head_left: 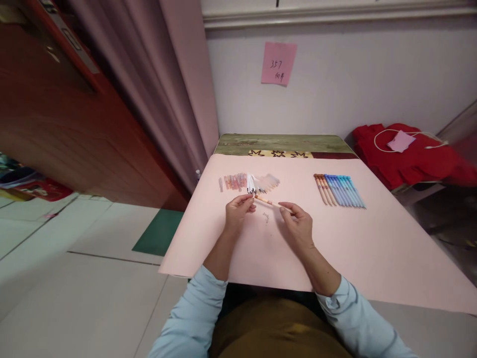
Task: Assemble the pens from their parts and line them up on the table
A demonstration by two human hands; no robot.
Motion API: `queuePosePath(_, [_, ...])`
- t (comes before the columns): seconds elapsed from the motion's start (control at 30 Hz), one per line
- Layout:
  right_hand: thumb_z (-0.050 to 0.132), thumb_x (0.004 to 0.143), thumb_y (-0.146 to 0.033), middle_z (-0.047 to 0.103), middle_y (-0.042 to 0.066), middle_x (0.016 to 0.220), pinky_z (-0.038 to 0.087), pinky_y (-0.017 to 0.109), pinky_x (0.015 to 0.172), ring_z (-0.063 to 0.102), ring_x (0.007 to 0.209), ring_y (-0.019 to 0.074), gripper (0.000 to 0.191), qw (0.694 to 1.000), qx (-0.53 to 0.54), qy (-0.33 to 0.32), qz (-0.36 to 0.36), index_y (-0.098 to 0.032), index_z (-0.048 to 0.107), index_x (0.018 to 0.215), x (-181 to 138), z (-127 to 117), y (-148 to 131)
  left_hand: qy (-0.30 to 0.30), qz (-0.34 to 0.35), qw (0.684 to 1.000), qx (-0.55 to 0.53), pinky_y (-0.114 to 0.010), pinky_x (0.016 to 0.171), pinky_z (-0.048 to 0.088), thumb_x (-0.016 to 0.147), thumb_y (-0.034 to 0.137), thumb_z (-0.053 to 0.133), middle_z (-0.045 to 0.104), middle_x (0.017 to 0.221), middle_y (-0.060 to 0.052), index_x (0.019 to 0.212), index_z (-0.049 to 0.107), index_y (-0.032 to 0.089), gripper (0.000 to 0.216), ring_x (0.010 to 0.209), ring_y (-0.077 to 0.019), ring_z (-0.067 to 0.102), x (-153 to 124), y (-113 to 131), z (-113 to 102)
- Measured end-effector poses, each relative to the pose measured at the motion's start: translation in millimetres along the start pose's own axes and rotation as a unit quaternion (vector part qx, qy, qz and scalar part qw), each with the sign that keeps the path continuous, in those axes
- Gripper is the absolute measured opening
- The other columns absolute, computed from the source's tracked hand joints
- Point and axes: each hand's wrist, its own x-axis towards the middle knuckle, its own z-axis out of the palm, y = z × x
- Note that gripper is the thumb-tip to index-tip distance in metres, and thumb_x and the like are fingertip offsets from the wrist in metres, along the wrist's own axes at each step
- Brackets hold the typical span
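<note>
My right hand (300, 226) pinches the pale end of a pen (264, 200) with an orange-brown patterned barrel. The pen lies nearly level, its brown end pointing left toward my left hand (236, 213). Thumb and forefinger of that left hand are pressed together beside the brown end; whatever is between them is too small to make out. Just beyond my hands lie several patterned barrel pieces (236, 181), white refills with dark tips (251, 184) and clear pen parts (271, 182). A few tiny silvery pieces (266, 217) rest on the pink sheet between my wrists.
A row of brown, blue and turquoise pens (341, 191) lies on the right of the pink-covered table (376, 253). Red cloth (413, 159) with a white cord is heaped beyond the right edge. A wooden door (112, 134) and pink curtain (160, 74) stand left.
</note>
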Motion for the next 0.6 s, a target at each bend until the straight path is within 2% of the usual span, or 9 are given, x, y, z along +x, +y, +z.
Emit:
queuePosePath(0.27, [0.057,0.081,-0.044,0.069,0.004,0.076,0.043,0.026,0.055,0.056,0.062,0.0162,0.036,1.0,0.015,-0.014,0.013,-0.016,0.075,0.096,1.1,1.8,4.1,0.006,0.012,0.999,-0.03,-0.03,0.075,0.053,0.059,0.025,0.084,0.073,0.081,-0.006,0.09,0.075,0.014,0.033,0.068,-0.0119,0.063,-0.6,4.4,0.9])
queuePosePath(0.6, [0.06,0.079,-0.042,0.069,0.004,0.075,0.04,0.025,0.052,0.048,0.053,0.0126,0.034,0.999,0.028,-0.02,0.031,-0.015,0.075,0.093,0.4,1.6,1.5,0.004,0.021,1.0,-0.015,-0.031,0.074,0.052,0.06,0.024,0.083,0.074,0.079,-0.007,0.09,0.075,0.014,0.032,0.067,-0.0129,0.063,-0.1,4.2,-0.4])
